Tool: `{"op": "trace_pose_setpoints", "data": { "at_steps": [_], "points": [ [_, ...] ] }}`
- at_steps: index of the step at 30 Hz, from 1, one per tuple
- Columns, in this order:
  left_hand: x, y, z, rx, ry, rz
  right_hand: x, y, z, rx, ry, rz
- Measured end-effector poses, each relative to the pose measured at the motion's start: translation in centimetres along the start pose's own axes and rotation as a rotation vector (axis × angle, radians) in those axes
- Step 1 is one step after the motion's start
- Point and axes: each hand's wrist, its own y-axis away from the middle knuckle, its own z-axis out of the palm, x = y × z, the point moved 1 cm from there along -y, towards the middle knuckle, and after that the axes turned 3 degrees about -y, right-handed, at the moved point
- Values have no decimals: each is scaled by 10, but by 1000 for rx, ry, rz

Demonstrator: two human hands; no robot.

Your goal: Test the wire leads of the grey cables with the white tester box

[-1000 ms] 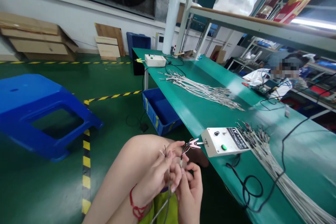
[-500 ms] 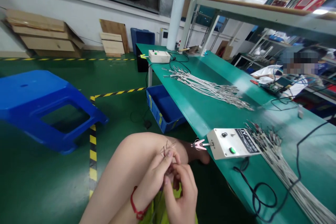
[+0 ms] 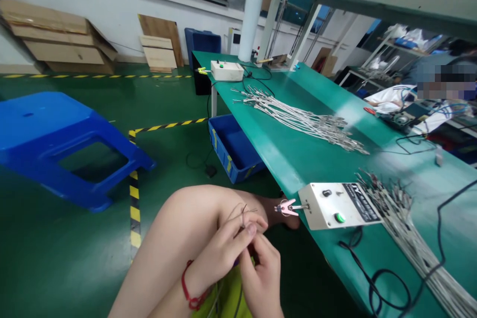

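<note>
My left hand [image 3: 223, 248], with a red cord bracelet [image 3: 185, 285] at its wrist, is pinched on a thin cable above my lap. Fine wire ends [image 3: 244, 210] fan out past its fingertips. Pressed against it from the right, my right hand [image 3: 263, 268] has its fingers curled on the same cable, whose held part is mostly hidden. Grey cable lengths hang below the hands over green-yellow cloth. To the right, a white box [image 3: 335, 204] with a green button carries a pink clip [image 3: 286, 207] on a metal shaft. Beside that box lies a cable bundle [image 3: 413, 243].
The green table [image 3: 286, 154] holds another cable bundle [image 3: 301, 119] and a second white box [image 3: 226, 71]. Below its edge stands a blue crate [image 3: 233, 154]. A blue stool [image 3: 48, 119] is at left. A person [image 3: 443, 84] sits across the table. A black cord loops near the box.
My hands have drawn closer together, with the left fingers more stretched over the wires. The camera view has shifted slightly.
</note>
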Motion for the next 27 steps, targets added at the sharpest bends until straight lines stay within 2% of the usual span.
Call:
{"op": "trace_pose_setpoints", "data": {
  "at_steps": [5, 12, 17, 20, 22, 23, 27],
  "points": [
    [-12, -5, 10, 69, 135, -180, 4, -6, -1, 60, -186, 225],
    [-13, -8, 9, 74, 210, -210, 10, -8, 6, 145, -258, 326],
    [-10, -10, 12, 14, 434, -318, 17, -10, 4, 28, -286, 288],
    [-14, -10, 13, 63, 465, -372, 14, -15, -4, -111, -218, 204],
    [-16, -9, 12, 102, 421, -363, 11, -17, -13, -139, -162, 189],
    [-17, -9, 11, 119, 376, -342, 10, -17, -17, -96, -138, 196],
    [-21, -8, 8, 139, 189, -258, 8, -18, -31, 255, -126, 251]
  ]
}}
